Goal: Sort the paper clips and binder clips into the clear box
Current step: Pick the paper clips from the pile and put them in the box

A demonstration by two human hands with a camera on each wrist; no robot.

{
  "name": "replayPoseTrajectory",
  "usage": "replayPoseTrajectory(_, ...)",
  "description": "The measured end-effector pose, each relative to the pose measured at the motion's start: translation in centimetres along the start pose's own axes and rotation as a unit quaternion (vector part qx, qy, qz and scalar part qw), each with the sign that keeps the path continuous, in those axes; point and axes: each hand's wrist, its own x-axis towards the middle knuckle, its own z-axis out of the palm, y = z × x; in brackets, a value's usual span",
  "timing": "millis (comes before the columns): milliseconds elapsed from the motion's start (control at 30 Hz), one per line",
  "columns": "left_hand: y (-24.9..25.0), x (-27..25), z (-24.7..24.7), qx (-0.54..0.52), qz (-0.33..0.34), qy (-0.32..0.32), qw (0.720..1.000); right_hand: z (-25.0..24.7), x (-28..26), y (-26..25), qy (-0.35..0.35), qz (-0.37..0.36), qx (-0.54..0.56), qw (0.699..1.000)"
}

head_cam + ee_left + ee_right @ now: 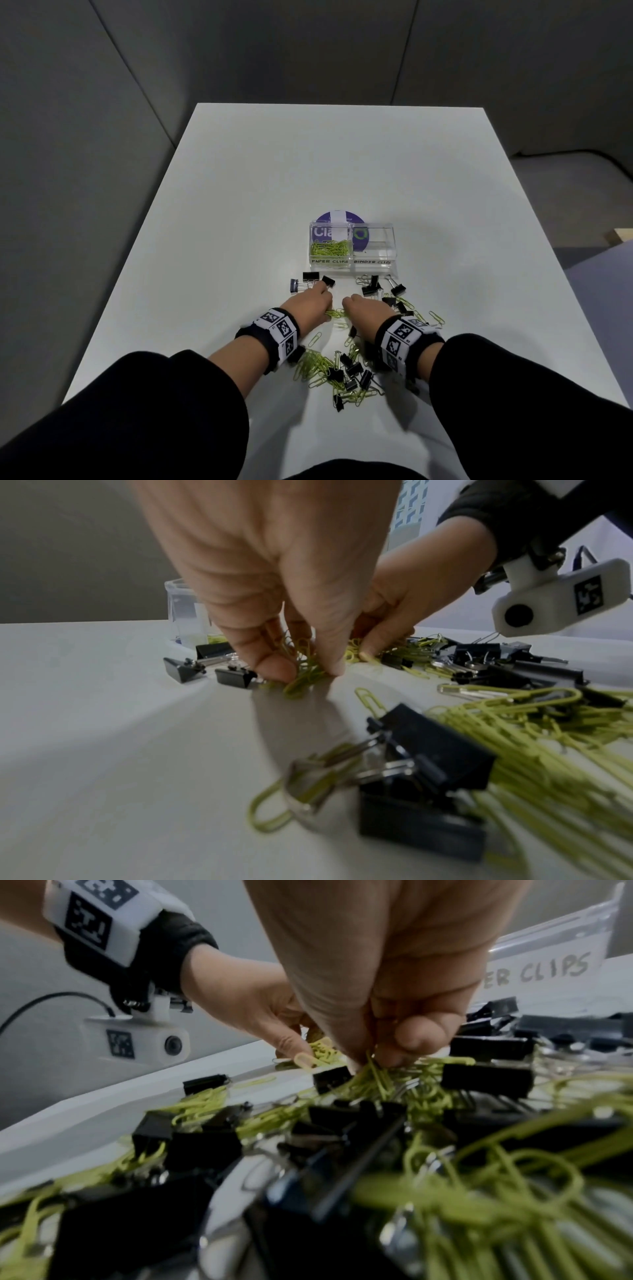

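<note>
nearest the person a tangled heap of green paper clips (317,368) and black binder clips (354,370) lies on the white table (239,205), between the two wrists; just beyond it the left hand (308,305) has thumb and fingers curled down onto a small bunch of paper clips (303,666), pinching them against the tabletop; beside it, close but not touching, the right hand (364,310) curls its fingers round another cluster of green clips (377,1074), with binder clips crowding its right side; more binder clips sit farther out, a few to the left (310,279) and a group to the right (376,287); farthest stands the clear box (352,245), its left compartment labelled paper clips already holding a green pile (330,247), its right compartment labelled binder clips looking bare; a purple disc (339,219) lies behind and under the box; the step in hand looks like gathering paper clips with both hands; the next move calls for lifting each bunch free without dragging linked clips or binder clips along, then carrying it to the far left compartment and letting go above it; much of the sorting remains, binder clips not yet begun.
</note>
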Motion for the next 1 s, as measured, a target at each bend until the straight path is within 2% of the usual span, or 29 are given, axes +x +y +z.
replayPoseTrajectory(300, 0.4, -1.0, -0.4, 0.082, 0.021, 0.016, 0.996, -1.7, -1.3, 1.9, 0.051, 0.002, 0.127, 0.991)
replayPoseTrajectory(567, -0.6, -2.6, -1.7, -0.055, 0.016, 0.095, 0.994, -3.7, -2.9, 3.4, 0.115, -0.005, 0.243, 0.963)
replayPoseTrajectory(667, -1.0, -3.1, -3.0, -0.112, 0.002, 0.124, 0.986, -5.1, -2.8, 3.5, 0.147, -0.013, 0.261, 0.954)
replayPoseTrajectory(767, -1.3, -3.4, -5.1, -0.159, 0.002, 0.173, 0.972, -7.1, -2.2, 3.3, 0.205, -0.011, 0.297, 0.932)
replayPoseTrajectory(867, -1.9, -2.7, -7.7, -0.178, 0.000, 0.223, 0.958, -9.1, -0.2, 3.0, 0.272, -0.005, 0.307, 0.912)
replayPoseTrajectory(933, -2.4, -1.8, -9.1, -0.165, -0.010, 0.238, 0.957, -10.1, 1.6, 2.8, 0.292, 0.000, 0.290, 0.912)
replayPoseTrajectory(1000, -2.9, -0.6, -10.1, -0.143, -0.025, 0.240, 0.960, -10.4, 3.5, 2.5, 0.282, 0.007, 0.265, 0.922)
